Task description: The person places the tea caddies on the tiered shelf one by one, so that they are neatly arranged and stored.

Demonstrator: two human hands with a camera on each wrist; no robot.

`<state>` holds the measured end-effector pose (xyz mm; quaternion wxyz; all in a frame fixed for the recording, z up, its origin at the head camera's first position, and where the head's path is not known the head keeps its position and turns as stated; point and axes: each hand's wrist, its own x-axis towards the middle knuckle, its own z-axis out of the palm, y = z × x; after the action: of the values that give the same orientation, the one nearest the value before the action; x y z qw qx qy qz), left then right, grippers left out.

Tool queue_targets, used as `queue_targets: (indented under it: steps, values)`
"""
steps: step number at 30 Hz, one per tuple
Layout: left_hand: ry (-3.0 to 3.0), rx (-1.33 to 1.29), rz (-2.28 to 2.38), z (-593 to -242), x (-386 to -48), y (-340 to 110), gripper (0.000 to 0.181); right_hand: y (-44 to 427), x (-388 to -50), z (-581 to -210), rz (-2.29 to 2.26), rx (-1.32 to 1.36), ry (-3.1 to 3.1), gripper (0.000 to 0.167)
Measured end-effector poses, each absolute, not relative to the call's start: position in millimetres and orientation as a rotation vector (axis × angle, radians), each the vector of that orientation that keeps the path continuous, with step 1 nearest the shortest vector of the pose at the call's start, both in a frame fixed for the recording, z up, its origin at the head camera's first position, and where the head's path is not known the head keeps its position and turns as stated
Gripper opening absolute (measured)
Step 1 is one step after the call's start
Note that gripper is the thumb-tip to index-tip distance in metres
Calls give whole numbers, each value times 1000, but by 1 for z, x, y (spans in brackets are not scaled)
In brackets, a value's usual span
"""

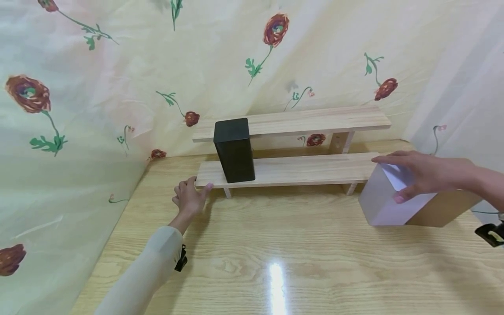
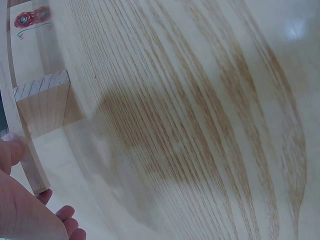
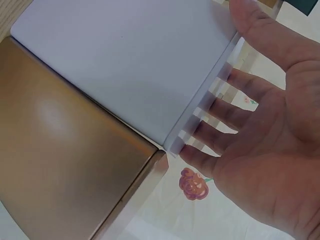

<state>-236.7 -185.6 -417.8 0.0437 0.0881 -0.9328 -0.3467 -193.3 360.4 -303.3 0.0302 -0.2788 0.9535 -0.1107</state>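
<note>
A two-tier wooden shelf [image 1: 299,171] stands at the back of the table. My left hand [image 1: 190,197] pinches the left end of its lower board; in the left wrist view the thumb and fingers of that hand [image 2: 30,210] lie on either side of the board's end [image 2: 36,175]. A black box [image 1: 235,151] stands upright on the left part of the lower board. At the right, my right hand [image 1: 433,173] is spread over the top of a white box [image 1: 383,197]. In the right wrist view its fingers [image 3: 220,117] lie along the edge of the white box [image 3: 130,60].
A gold-brown box [image 1: 442,210] stands against the white box's right side, also visible in the right wrist view [image 3: 65,145]. Flower-patterned cloth [image 1: 220,57] hangs behind and on both sides of the wood-grain table [image 1: 236,245]. Light reflects off the table near the front.
</note>
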Motion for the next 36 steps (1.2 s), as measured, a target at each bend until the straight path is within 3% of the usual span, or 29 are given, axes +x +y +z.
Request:
queue_targets:
  steps: [17,36]
  values:
    - [-2863,259,-1042,-420,-237,-186,73,362,-192,-301,-376,-739,2924,93]
    - [-2865,267,-1043,-417,-237,-186,72,360,-190,-298,-316,-844,2979,95]
